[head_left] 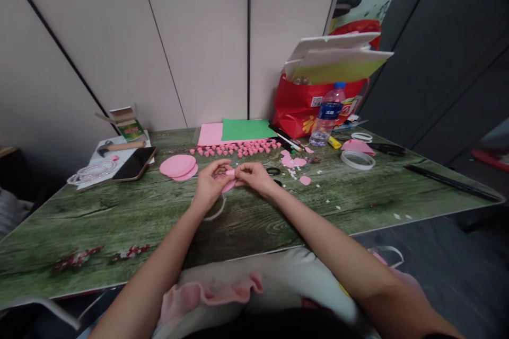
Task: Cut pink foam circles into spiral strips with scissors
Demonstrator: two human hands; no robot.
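Both hands meet over the middle of the table. My left hand (210, 183) is closed on a pink paper piece (229, 185), whose upper part is curled into a small roll. The fingertips of my right hand (255, 176) pinch the right end of that same paper. Beneath my left wrist lies a white tape roll (219, 212), partly covered. Black-handled scissors (273, 171) rest just behind my right hand, which hides part of them. A stack of pink paper circles (178, 165) sits left of my hands. Behind them runs a row of small pink rolled paper flowers (238, 148).
Pink petals and white scraps (294, 162) lie to the right, near a larger tape roll (358, 160). A water bottle (328, 116) stands before a red bag (296, 100). At left are a phone (135, 163), a hammer (123, 146) and a bead string (91, 172).
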